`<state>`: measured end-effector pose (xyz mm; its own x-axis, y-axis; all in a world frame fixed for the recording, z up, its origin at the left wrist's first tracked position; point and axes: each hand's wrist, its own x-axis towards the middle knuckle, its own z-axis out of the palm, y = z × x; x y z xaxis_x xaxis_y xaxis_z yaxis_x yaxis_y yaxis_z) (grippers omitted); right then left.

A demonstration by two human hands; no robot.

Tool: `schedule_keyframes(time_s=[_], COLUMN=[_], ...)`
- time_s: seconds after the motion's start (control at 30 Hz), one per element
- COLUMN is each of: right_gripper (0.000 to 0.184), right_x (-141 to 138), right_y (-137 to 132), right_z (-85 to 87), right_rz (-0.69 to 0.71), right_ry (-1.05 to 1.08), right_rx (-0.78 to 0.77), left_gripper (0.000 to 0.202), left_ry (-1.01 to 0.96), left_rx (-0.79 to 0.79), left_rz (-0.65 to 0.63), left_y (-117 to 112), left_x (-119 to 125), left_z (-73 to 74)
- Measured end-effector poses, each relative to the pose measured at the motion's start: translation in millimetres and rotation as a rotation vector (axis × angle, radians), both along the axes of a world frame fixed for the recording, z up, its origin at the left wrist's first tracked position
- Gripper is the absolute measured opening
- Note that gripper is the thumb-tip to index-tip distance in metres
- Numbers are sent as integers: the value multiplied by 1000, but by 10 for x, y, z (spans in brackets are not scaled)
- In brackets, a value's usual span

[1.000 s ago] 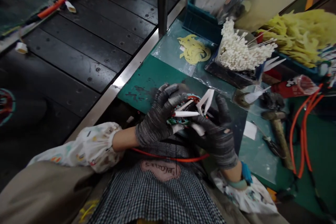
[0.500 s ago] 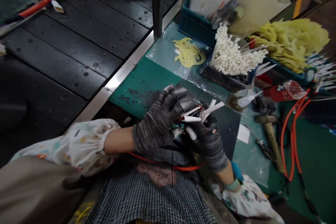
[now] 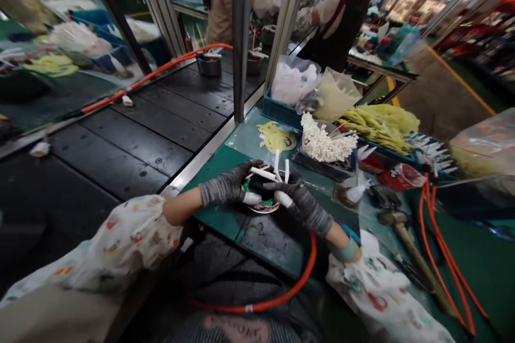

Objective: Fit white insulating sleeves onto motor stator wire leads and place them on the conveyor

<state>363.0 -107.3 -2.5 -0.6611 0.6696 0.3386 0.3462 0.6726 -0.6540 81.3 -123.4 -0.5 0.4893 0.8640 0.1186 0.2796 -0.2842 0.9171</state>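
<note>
Together, gloved hands (image 3: 229,185) around white-tipped wire bundle (image 3: 263,205)

Marled grey is seen on the glove of the left hand (image 3: 227,185) and of the right hand (image 3: 306,209), and white by the tubes (image 3: 263,174) between them. A white print with small multicoloured motifs covers the sleeves (image 3: 120,241). Green is shown by the surface (image 3: 265,246), orange by the hose (image 3: 281,292), pale yellow by the strips (image 3: 277,136), and teal blue by the crate (image 3: 277,107).
</note>
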Motion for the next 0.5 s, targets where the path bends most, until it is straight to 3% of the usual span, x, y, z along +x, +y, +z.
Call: schedule_keyframes(time_s=[0.07,0.13,0.17,0.23,0.27,0.37,0.5], right_gripper=[44,43,42,40,36,30,31], right_x=[-45,-97,-127,-188,-209,-183,168], right_y=[56,34,4,-68,-103,-177,-113], right_z=[-83,-181,-225,-282,-292,-253,-97], right_rz=[-35,-129,-188,-295,-329,-360,-506], right_ry=[36,91,131,193,215,253,228], right_rx=[18,30,34,28,22,19,147], left_gripper=[99,85,66,27,21,16,29], left_ry=[172,389,487,642,696,839,1060], left_rx=[113,343,450,588,625,659,755], left_rz=[173,279,246,57,-33,-108,-48], left_y=[-48,-147,-193,-250,-264,-327,-545], left_x=[-26,13,47,131,177,317,361], left_z=[48,135,191,312,369,466,407])
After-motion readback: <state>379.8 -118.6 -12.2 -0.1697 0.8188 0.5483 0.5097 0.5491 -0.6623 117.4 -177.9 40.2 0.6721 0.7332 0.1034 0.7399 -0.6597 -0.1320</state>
